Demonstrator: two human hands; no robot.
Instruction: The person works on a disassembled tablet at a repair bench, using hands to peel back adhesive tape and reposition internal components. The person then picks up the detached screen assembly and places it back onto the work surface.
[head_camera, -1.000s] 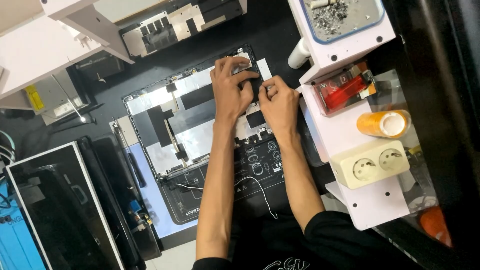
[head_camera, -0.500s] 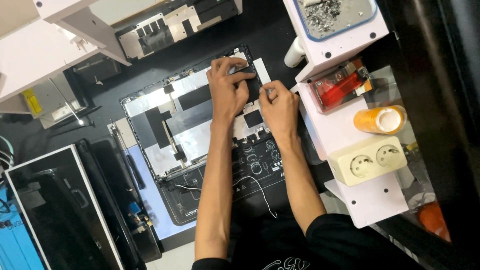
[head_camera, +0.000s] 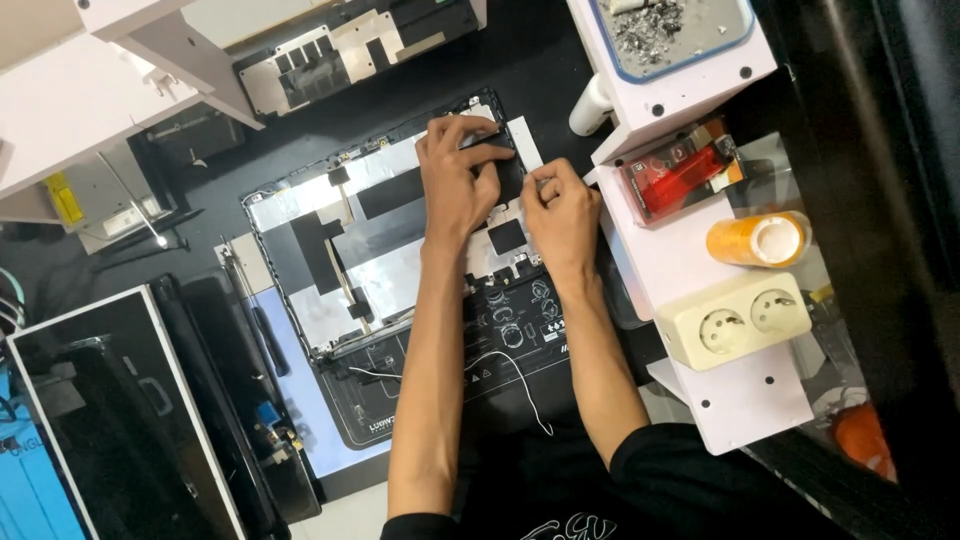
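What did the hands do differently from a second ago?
Hardly anything moved. The left hand still presses on the top corner of the opened laptop shell, and the right hand still pinches at the same spot beside it. The tape roll and the double socket stayed on the white shelf.

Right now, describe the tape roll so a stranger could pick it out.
Start at the white shelf right of the right hand. Between the red box and the double socket lies the tape roll: the only orange, round thing there, on its side.
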